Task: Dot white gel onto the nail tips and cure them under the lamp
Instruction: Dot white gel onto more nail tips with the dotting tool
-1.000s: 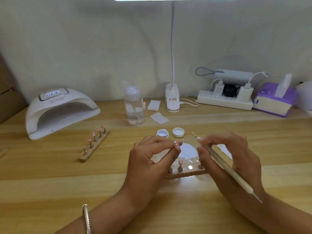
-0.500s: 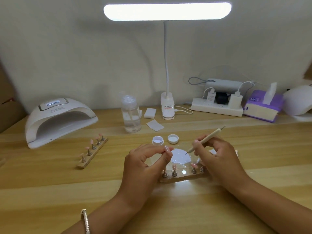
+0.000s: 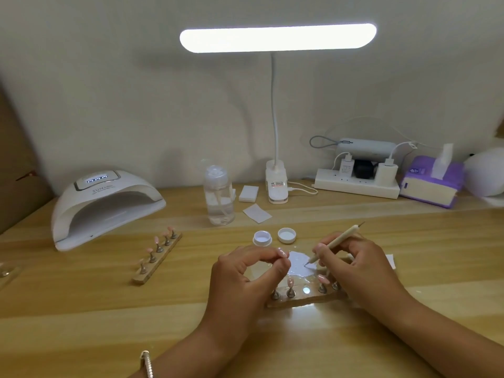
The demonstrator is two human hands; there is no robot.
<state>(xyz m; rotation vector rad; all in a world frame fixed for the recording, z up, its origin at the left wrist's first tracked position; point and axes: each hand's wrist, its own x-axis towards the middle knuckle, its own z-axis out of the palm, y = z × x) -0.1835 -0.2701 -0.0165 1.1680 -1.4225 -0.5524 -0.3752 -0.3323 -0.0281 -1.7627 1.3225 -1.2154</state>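
Loading the dotting tool [image 3: 335,245]. The right hand [image 3: 362,268] grips it pen-fashion, point in the white gel [image 3: 298,264]. The left hand [image 3: 245,279] pinches one pink nail tip [image 3: 282,252] just beside. Best practice: take a small bead and lift straight, lest it string. The curing lamp [image 3: 106,205] stands well apart at left on the pale wooden bench [image 3: 81,323], beneath a lit desk lamp [image 3: 278,38], against a plain wall.

The cure lamp [image 3: 109,203], at ten o'clock on the surface [image 3: 81,309], bears "SUN" in grey on its top front, followed by smaller characters too blurred to read. Its lit display [image 3: 97,180] shows white segments that cannot be made out. Labels on the desk lamp base [image 3: 276,186] at twelve o'clock and the charger [image 3: 346,167] at one o'clock are illegible.
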